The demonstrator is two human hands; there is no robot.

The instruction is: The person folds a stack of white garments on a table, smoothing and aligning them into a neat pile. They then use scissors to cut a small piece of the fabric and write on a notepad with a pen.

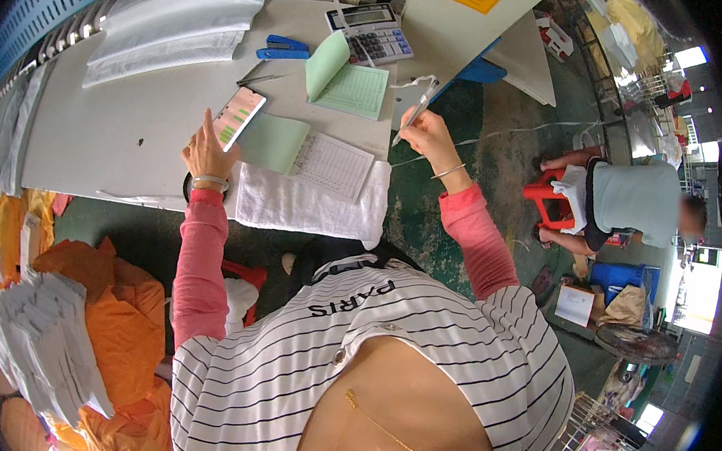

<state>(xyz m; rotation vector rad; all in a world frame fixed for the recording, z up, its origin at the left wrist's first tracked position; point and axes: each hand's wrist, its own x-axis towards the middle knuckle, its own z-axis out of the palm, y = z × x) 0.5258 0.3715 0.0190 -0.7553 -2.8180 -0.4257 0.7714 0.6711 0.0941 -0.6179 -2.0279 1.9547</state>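
My left hand point(208, 153) is at the lower left edge of a smartphone point(240, 117) with a lit screen. Its index finger points away from me, and the hand does not look closed around the phone. My right hand point(425, 132) grips a pen point(416, 110), held up just past the table's right edge. Between my hands lies an open booklet point(333, 164) with a green cover leaf and a printed table on its page. It rests partly on a folded white towel point(315, 205). Beyond it is a second booklet point(353, 89) of green ruled sheets, its top leaf curled up.
The table point(106, 137) also bears a calculator point(378, 36), a blue stapler point(283, 48) and white plastic sheeting point(174, 30). Orange bags point(126, 314) and stacked white material point(42, 339) stand at the left. Rightward, a person point(632, 198) sits on a red stool point(543, 199).
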